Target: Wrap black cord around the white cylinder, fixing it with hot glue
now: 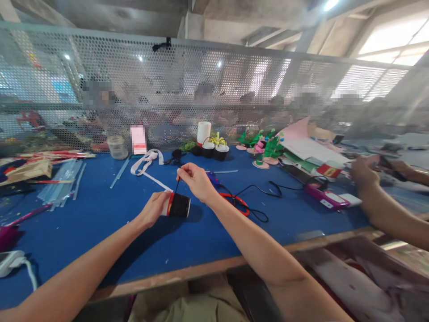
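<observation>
Over the table (201, 237), a black-wrapped cylinder (180, 207) is being gripped by the left hand (154, 208); above it, a black strand (177, 185) is being pinched by the right hand (196, 180). Beyond, black pots (221, 155) are being backed by a screen (181, 67).

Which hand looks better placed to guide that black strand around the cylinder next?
Probably the right hand: its fingertips pinch the black strand above the cylinder, while the left hand holds the cylinder's white end.
</observation>
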{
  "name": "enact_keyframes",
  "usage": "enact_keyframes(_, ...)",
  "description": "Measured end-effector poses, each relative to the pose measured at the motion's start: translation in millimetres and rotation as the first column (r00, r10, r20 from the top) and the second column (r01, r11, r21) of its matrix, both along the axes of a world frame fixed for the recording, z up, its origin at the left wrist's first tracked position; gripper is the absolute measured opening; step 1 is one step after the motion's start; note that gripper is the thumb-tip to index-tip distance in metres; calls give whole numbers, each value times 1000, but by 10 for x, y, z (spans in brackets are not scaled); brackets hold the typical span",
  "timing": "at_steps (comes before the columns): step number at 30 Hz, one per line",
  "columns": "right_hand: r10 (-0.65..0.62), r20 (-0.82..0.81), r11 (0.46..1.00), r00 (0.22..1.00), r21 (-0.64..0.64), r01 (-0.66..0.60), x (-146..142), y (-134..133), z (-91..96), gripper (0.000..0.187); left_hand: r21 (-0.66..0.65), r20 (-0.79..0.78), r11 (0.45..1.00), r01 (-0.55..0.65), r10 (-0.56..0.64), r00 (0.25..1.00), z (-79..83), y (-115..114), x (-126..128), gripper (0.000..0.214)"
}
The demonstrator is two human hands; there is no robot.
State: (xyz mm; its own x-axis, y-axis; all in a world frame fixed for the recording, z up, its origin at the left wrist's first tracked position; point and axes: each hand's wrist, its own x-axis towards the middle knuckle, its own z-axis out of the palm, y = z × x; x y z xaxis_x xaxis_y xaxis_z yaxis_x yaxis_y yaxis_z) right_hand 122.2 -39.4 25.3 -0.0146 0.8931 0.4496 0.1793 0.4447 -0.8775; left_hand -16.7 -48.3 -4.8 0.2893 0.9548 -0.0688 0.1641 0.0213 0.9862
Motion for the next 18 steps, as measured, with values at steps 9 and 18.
enact_keyframes(9,-101,111,995,989,11,100,49,78,-63,15,76,-131,996,43,-33,991,38,-46,35,35)
enact_keyframes(18,-114,143,991,983,-54,123,60,141,-130,14,156,-136,986,65,-44,990,31,-79,20,37)
